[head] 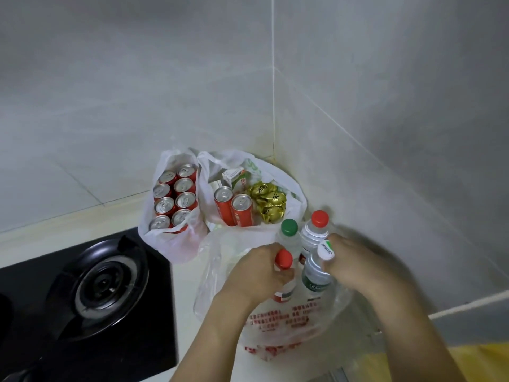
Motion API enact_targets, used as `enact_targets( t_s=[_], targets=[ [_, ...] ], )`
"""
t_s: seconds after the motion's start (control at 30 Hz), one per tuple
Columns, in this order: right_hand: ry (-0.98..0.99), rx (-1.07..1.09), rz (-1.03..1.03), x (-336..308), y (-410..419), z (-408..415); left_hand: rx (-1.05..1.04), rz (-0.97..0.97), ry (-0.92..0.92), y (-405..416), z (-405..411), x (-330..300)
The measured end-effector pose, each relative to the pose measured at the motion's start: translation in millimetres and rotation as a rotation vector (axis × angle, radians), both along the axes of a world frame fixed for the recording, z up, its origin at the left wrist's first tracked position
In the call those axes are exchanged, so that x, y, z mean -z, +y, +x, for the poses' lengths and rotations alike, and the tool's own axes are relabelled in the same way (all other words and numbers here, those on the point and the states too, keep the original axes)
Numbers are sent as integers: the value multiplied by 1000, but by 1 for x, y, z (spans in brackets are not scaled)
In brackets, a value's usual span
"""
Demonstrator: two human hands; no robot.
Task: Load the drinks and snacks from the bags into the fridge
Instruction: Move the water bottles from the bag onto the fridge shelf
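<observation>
Because the bottles stand upright in the near bag (pixel 281 323), just beside the stove (pixel 91 288), each grip takes one by the neck: left hand (pixel 261 274) curls around a red-capped bottle (pixel 283 261), right hand (pixel 355 264) pinches a white-capped bottle (pixel 316 268).

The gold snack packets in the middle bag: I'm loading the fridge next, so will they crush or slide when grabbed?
The gold packets look crinkly, so probably light and soft. They lie loose beside the cans, so may shift.
</observation>
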State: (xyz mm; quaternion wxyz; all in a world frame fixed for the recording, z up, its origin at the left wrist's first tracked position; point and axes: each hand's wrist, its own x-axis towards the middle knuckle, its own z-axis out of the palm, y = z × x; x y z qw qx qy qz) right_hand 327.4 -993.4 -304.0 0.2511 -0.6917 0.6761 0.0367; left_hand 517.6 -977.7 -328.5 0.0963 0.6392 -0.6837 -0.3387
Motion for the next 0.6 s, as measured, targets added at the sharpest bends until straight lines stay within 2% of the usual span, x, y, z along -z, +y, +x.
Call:
enact_targets(
  t_s=[0.17, 0.37, 0.6],
  targets=[
    [-121, -27, -80, 6, -2, -4, -28, -14, 9, -1, -1, 7],
    [-161, -50, -184, 6, 7, -2, -68, -58, -6, 6, -1, 8],
    [-235, -89, -219, -19, 18, 0, -139, -199, -16, 20, 19, -25]
  ],
)
